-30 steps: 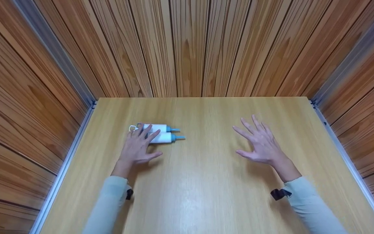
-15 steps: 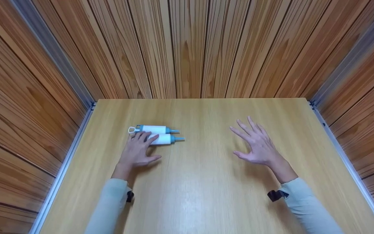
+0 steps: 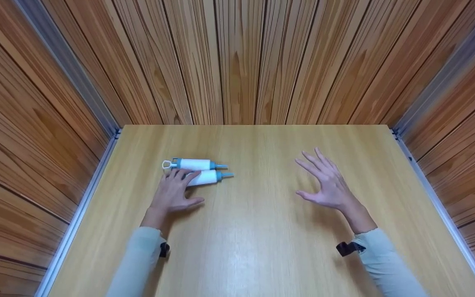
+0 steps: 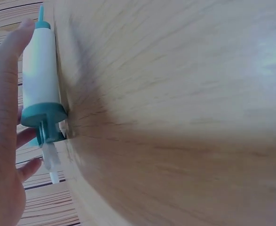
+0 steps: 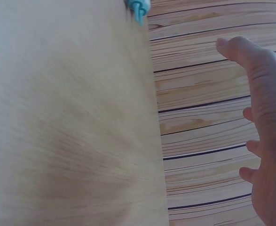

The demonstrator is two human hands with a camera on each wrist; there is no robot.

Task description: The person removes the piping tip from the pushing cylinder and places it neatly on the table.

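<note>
Near syringe (image 3: 204, 177) and far syringe (image 3: 195, 164) lie side by side on the table (image 3: 254, 247); 0 of 2 lifted. Left hand (image 3: 172, 193) extends over near syringe, unclenched; contact unclear. Right hand (image 3: 329, 185) spread, empty.

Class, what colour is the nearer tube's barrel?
The barrel is white; it shows best in the left wrist view.

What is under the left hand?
In the head view, the left hand covers the rear of the nearer white syringe; its blue nozzle juts out. The left wrist view shows its teal collar. Anything directly beneath the palm is hidden.
</note>
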